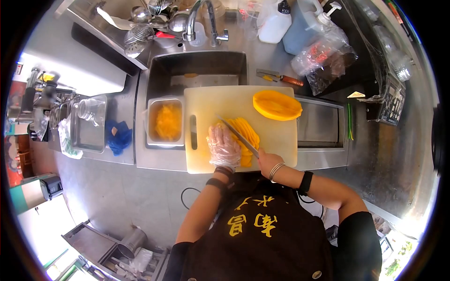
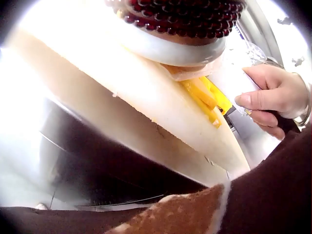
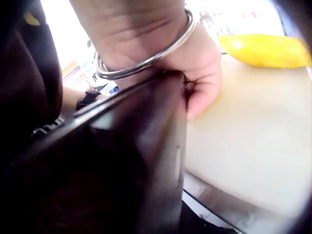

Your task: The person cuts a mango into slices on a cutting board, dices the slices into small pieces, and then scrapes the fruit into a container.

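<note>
My left hand (image 1: 224,145), in a clear plastic glove, rests on the left part of a row of yellow-orange fruit slices (image 1: 251,133), its fingers pointing away from me. My right hand (image 1: 270,165) is bare and grips a knife (image 1: 241,138), whose blade slants across the slices close beside the left fingers. In the left wrist view, the right hand (image 2: 278,95) has its thumb along the near side of the grip. A hollowed, peeled fruit half, papaya-like (image 1: 279,105), lies at the far right of the white cutting board (image 1: 276,140). The glove hides some slices.
Left of the board stands a metal pan (image 1: 151,122) with orange fruit pieces (image 1: 168,122). Behind are the sink (image 1: 201,68) and faucet (image 1: 190,28). A wooden-handled tool (image 1: 291,80) lies behind the fruit half, near several jugs. A blue cloth (image 1: 118,136) lies farther left.
</note>
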Available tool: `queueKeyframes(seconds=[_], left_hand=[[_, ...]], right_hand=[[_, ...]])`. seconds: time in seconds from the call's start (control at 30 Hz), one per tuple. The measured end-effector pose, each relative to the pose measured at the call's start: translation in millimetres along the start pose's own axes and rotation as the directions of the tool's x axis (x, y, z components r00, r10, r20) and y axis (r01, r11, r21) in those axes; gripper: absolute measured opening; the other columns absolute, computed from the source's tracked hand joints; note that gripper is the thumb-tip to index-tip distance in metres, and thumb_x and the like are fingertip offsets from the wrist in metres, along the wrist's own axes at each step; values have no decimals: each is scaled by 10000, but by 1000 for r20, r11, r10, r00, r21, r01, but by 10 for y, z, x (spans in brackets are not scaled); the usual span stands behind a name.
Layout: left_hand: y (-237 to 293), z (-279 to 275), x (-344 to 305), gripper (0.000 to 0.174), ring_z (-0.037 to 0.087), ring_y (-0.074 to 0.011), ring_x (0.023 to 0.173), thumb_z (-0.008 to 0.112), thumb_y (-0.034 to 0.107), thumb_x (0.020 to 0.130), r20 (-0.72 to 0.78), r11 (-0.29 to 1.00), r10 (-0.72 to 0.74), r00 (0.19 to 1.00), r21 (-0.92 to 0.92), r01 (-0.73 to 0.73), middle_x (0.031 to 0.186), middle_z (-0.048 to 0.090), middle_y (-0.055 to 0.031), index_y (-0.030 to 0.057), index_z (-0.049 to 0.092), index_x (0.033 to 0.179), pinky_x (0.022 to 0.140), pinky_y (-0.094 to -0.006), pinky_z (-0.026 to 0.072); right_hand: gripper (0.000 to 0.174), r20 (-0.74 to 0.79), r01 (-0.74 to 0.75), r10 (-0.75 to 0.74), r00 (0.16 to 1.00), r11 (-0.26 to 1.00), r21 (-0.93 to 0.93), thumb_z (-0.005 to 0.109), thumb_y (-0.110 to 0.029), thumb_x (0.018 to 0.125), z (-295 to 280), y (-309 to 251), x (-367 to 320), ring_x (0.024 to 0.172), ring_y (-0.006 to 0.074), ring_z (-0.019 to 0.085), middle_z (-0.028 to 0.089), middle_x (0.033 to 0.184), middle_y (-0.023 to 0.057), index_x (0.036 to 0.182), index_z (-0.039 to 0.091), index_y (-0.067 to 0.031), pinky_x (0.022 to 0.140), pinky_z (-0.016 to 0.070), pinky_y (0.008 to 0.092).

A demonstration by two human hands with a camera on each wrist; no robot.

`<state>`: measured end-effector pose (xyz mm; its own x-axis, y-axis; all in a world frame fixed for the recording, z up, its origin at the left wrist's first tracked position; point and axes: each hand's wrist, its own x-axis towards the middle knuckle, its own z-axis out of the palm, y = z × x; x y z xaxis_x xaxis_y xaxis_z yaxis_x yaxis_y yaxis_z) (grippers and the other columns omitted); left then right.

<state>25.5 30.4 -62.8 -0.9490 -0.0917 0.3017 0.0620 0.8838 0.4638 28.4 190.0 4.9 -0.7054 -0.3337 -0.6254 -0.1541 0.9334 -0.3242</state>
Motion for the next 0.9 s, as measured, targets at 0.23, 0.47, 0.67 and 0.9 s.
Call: queueKeyframes(seconds=[0.23, 0.47, 0.67, 0.9], left_hand=[[62, -56, 5, 616, 216, -360, 1223, 548, 237, 670, 161, 992, -105, 981, 85, 92, 1268, 313, -177, 18, 353, 1211, 963, -529, 181], [-60, 118, -72, 612, 228, -333, 1210, 516, 280, 729, 120, 980, -122, 985, -140, 138, 1271, 307, -171, 15, 299, 1236, 1011, -430, 150], [-96, 157, -84, 627, 201, -398, 1210, 512, 250, 702, 127, 995, -102, 987, 25, 100, 1272, 267, -236, -55, 307, 1209, 994, -458, 199], [16, -55, -10, 618, 201, -409, 1205, 474, 224, 708, 95, 997, -70, 993, 51, 65, 1271, 258, -256, -62, 289, 1224, 989, -466, 201]], right_hand=[[209, -93, -50, 50, 994, 999, 2, 446, -145, 775, 247, -28, 243, 687, 378, 566, 569, 711, 215, 930, 406, -10, 620, 438, 454], [200, -169, 31, -19, 985, 997, 66, 426, -162, 793, 74, 0, 135, 699, 375, 566, 578, 725, 202, 949, 422, -37, 635, 435, 448], [207, -61, -8, 9, 998, 1000, 4, 437, -126, 782, -132, -53, -57, 688, 363, 573, 580, 707, 193, 956, 421, -16, 632, 440, 439], [240, -30, 26, -28, 999, 998, -57, 439, -144, 795, 102, 63, 29, 628, 363, 558, 569, 663, 187, 980, 382, -3, 568, 422, 453]])
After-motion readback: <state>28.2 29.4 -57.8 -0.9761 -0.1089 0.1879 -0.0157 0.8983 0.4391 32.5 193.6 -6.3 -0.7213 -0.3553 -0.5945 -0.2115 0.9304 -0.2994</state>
